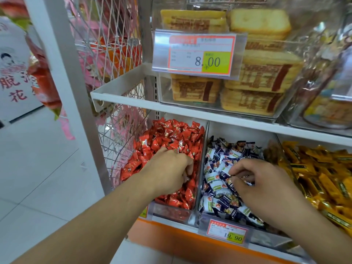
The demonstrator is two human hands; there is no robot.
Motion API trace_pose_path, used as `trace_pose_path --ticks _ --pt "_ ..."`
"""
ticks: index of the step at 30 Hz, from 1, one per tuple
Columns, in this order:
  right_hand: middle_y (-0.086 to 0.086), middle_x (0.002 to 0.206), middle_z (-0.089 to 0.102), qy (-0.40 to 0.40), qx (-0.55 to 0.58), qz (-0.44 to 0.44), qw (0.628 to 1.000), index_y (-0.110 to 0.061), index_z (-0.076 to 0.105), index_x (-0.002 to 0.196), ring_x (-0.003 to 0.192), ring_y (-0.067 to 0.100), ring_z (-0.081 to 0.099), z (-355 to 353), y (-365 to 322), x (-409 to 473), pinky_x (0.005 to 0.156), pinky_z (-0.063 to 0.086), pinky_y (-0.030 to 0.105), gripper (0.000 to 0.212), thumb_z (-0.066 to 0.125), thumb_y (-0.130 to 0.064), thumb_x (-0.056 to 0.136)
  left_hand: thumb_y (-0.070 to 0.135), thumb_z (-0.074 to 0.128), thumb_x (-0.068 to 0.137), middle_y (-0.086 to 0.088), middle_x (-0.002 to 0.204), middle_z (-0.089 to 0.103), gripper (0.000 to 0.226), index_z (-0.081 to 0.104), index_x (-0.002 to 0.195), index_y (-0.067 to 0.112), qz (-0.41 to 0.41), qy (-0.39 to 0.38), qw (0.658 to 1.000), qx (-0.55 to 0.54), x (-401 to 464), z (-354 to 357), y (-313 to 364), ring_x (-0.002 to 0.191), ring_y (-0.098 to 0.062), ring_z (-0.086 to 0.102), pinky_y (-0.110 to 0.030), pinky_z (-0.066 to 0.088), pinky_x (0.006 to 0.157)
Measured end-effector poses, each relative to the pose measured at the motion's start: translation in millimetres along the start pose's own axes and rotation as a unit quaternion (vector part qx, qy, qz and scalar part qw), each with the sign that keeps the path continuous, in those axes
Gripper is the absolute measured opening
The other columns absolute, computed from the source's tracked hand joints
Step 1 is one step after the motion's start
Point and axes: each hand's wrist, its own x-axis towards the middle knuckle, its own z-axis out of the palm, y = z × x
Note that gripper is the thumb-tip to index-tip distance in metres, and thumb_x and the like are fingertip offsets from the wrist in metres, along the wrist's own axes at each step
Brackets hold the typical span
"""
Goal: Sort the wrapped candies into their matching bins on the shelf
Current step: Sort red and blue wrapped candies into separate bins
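Observation:
Three clear bins stand side by side on the lower shelf. The left bin (199,180) is full of red wrapped candies (167,136). My left hand (169,170) is down inside it, fingers curled into the red pile; what they hold is hidden. The middle bin (208,219) holds navy-and-white wrapped candies (215,168). My right hand (261,181) hovers over it and pinches a navy-and-white candy (231,175) between thumb and fingers. The right bin holds yellow wrapped candies (320,168).
Above, a white shelf (133,103) carries clear boxes of packaged biscuits (253,79) with an 8.00 price tag (200,54). A 19.90 tag (227,232) hangs below the middle bin. A wire mesh side panel (112,54) with hanging snack bags stands at left.

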Motion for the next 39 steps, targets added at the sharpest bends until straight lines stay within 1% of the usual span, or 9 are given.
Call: trace_pose_path --ticks 8,12,17,21,25,30,32,35,39 --pt "-0.02 0.101 0.066 0.003 0.007 0.004 1.0 -0.036 0.067 0.094 0.09 -0.003 0.062 -3 -6 -1 0.069 0.049 0.011 0.014 0.067 -0.023 0.096 0.021 0.071 0.087 0.02 0.095 0.066 0.022 0.07 0.103 0.036 -0.047 0.124 0.985 -0.115 -9 -17 -8 0.102 -0.001 0.056 -0.026 0.047 0.094" --pt "-0.022 0.106 0.064 0.014 0.017 -0.021 1.0 -0.038 0.064 0.106 0.096 -0.007 0.059 -4 -11 -4 0.085 0.05 0.017 0.015 0.067 -0.027 0.097 0.025 0.078 0.089 0.019 0.091 0.072 0.015 0.069 0.097 0.035 -0.092 0.138 0.951 -0.262 -18 -27 -3 0.093 0.005 0.064 -0.009 0.044 0.077" --pt "-0.028 0.113 0.058 0.006 0.04 -0.08 0.996 -0.048 0.051 0.127 0.111 -0.011 0.052 -1 -22 -7 0.094 0.048 0.016 0.04 0.071 -0.035 0.095 0.026 0.078 0.09 0.015 0.09 0.075 0.016 0.068 0.101 0.031 -0.07 0.093 0.919 -0.377 -29 -39 30 0.092 -0.001 0.07 -0.032 0.052 0.092" --pt "-0.026 0.101 0.061 0.014 0.029 -0.113 0.993 -0.044 0.057 0.105 0.097 -0.002 0.057 -8 -34 -14 0.076 0.048 0.018 0.022 0.073 -0.034 0.093 0.026 0.075 0.093 0.011 0.087 0.077 0.018 0.064 0.106 0.028 -0.059 0.052 0.893 -0.443 -36 -46 59 0.088 0.0 0.07 -0.026 0.047 0.087" --pt "-0.012 0.08 0.061 0.01 -0.042 -0.02 0.999 -0.038 0.056 0.101 0.066 -0.001 0.059 -19 -20 -10 0.052 0.044 0.02 0.013 0.067 -0.037 0.097 0.04 0.072 0.093 0.018 0.095 0.074 0.016 0.063 0.105 0.035 -0.096 0.077 0.912 -0.39 -42 -37 56 0.096 0.003 0.066 -0.03 0.051 0.094" --pt "-0.004 0.15 0.05 -0.019 -0.115 0.064 0.991 -0.028 0.049 0.144 0.096 0.014 0.062 -21 -3 -2 0.087 0.052 0.029 0.044 0.061 -0.035 0.101 0.044 0.061 0.097 0.013 0.143 0.049 0.047 0.049 0.142 0.035 -0.135 0.152 0.975 -0.088 -57 -28 16 0.134 -0.01 0.04 -0.026 0.036 0.111" --pt "-0.006 0.151 0.048 -0.025 -0.11 0.057 0.992 -0.028 0.052 0.141 0.089 0.011 0.055 -18 -5 -1 0.083 0.046 0.026 0.04 0.059 -0.034 0.102 0.054 0.054 0.099 0.003 0.165 0.022 0.066 0.028 0.157 0.037 -0.172 0.103 0.979 -0.042 -59 -22 6 0.152 -0.025 0.015 -0.04 0.02 0.126" --pt "-0.008 0.148 0.05 -0.029 -0.098 0.046 0.994 -0.029 0.055 0.137 0.113 0.01 0.056 -14 -8 0 0.093 0.046 0.024 0.037 0.061 -0.033 0.101 0.072 0.04 0.095 0.005 0.17 -0.017 0.08 -0.002 0.16 0.048 -0.22 -0.016 0.975 -0.026 -56 -6 3 0.155 -0.03 -0.019 -0.053 -0.002 0.127" --pt "-0.01 0.143 0.054 -0.031 -0.08 0.041 0.995 -0.03 0.059 0.132 0.116 0.007 0.058 -9 -8 1 0.099 0.045 0.024 0.033 0.063 -0.032 0.1 0.07 0.034 0.098 0.01 0.167 -0.026 0.076 -0.009 0.158 0.051 -0.184 -0.054 0.981 -0.024 -39 7 11 0.152 -0.028 -0.029 -0.059 -0.012 0.123"
